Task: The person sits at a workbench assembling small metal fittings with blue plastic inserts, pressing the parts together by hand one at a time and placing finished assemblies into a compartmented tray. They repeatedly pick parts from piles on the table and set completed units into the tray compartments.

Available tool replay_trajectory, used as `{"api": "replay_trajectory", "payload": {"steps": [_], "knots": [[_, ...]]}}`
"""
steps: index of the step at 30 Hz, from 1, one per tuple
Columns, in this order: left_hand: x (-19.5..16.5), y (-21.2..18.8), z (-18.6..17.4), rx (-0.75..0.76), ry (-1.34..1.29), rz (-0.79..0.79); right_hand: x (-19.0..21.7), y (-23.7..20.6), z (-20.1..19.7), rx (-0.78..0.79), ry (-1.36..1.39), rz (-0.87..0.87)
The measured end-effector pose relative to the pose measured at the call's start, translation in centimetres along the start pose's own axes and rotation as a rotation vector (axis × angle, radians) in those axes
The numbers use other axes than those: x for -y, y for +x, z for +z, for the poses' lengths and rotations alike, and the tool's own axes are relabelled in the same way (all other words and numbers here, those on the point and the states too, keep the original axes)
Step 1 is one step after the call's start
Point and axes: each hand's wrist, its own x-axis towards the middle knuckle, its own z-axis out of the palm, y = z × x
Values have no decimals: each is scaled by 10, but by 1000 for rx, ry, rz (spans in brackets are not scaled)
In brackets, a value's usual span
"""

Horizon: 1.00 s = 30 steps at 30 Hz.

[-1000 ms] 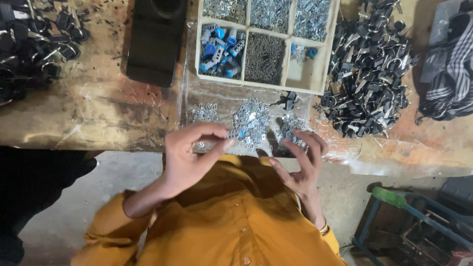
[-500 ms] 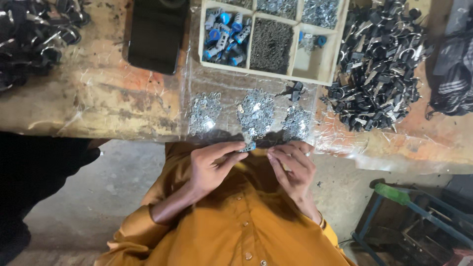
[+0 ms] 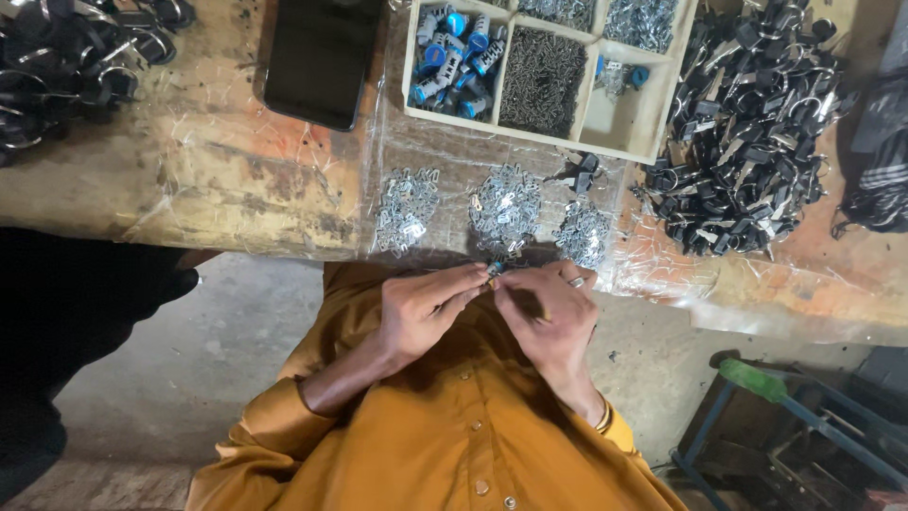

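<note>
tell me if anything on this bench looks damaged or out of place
The clear plastic sheet over the bench is crinkled and hangs loose past the edge. The wooden bench top is worn and stained. The metal parts lie in tidy piles.

Three heaps of small metal pieces (image 3: 504,210) lie on the workbench (image 3: 218,170) before the compartment tray (image 3: 553,71).

Mustard-orange button-front shirt (image 3: 454,445), long sleeves pushed up, ring on right hand (image 3: 549,317), gold bangle (image 3: 602,416) at wrist.
</note>
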Motion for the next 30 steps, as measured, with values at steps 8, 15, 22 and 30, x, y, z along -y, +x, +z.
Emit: {"api": "replay_trajectory", "payload": {"steps": [8,15,22,30], "knots": [[7,-4,0,0,-151,-69,-30,3,-22,-45,-466,-125],[7,-6,-5,-8,-296,-210,-28,0,-27,13,-224,-103],[10,-8,-3,-52,-306,-276,-28,-1,-24,70,-399,-99],[14,-12,-2,-59,-313,-326,-47,-14,-22,44,-395,-219]]}}
